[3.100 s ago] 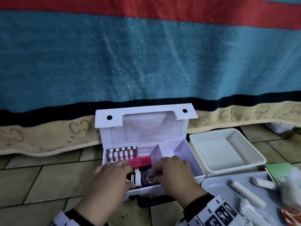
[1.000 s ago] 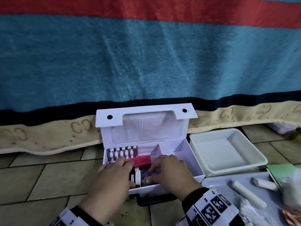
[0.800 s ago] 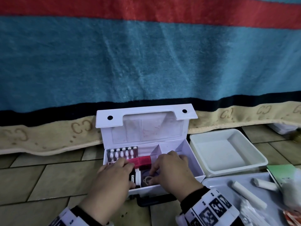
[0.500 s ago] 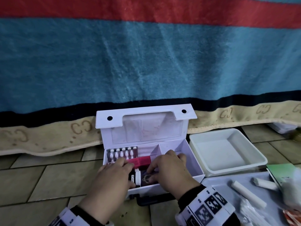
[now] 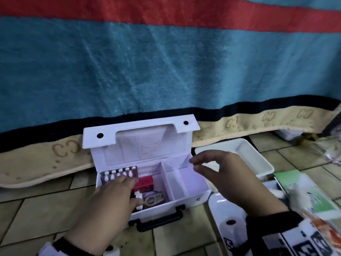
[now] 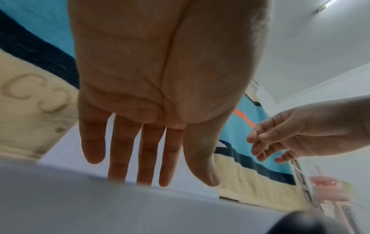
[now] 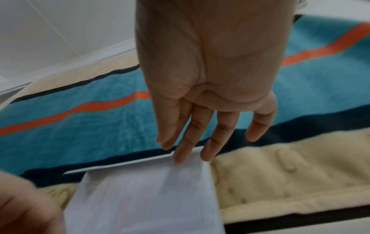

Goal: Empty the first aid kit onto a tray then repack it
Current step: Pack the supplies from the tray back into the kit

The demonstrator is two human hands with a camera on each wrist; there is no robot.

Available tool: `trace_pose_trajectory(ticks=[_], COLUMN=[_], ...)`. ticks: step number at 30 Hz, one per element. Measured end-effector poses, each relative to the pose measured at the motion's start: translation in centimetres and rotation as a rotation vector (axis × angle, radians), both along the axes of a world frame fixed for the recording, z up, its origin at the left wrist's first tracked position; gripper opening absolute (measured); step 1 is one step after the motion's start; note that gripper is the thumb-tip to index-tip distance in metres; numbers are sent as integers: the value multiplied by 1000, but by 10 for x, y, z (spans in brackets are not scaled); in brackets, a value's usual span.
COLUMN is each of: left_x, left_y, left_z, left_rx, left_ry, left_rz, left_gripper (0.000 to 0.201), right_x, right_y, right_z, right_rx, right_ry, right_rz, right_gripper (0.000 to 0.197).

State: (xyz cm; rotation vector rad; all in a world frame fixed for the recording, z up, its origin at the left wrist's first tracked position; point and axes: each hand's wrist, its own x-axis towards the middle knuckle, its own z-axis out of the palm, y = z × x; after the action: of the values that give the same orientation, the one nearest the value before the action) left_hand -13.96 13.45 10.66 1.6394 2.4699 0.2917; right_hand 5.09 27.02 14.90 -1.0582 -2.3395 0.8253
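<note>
My left hand (image 5: pixel 108 198) lies flat-fingered on the items packed in the first aid kit (image 5: pixel 188 189), steadying them. My right hand (image 5: pixel 227 174) hovers empty and relaxed over its bare right compartment, tray (image 5: pixel 221 206) alongside.

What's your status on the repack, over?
Left hand open, resting on items in the kit left compartment. Right hand open, empty, above right compartment. Lid up; nothing blocking.

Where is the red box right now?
In the head view, the small red cardboard box lies in the left compartment of the open white plastic first aid kit, just below the blister pack of white pills.
</note>
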Motion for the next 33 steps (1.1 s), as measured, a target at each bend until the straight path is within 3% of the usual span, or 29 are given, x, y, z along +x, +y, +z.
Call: trace_pose_trajectory(ticks=[7,12,15,18,21,30,33], left_x=[47,82,103,121,134,150,150], left_y=[23,38,47,57,66,80,83], left_z=[14,14,11,2,-9,-28,-29], left_rx=[45,68,50,18,-51,-292,-338], left_ry=[-82,-110,-108,-128,-116,-22,3], left_rz=[-163,-303,-399,-493,-605,-734,-733], left_gripper=[42,35,34,37,39,40,38], right_x=[92,161,184,194,200,192,192], right_y=[-4,-13,-21,-29,-34,-36,-29], right_z=[12,-7,-26,-43,-60,-79,-69], right_rx=[37,-21,-43,-73,-120,-179,-186], right_ry=[-8,-17,-91,-235,-368,-393,-299], right_rz=[-284,-477,-549,-609,-610,-351,-444], right_gripper=[16,22,23,10,16,20,21])
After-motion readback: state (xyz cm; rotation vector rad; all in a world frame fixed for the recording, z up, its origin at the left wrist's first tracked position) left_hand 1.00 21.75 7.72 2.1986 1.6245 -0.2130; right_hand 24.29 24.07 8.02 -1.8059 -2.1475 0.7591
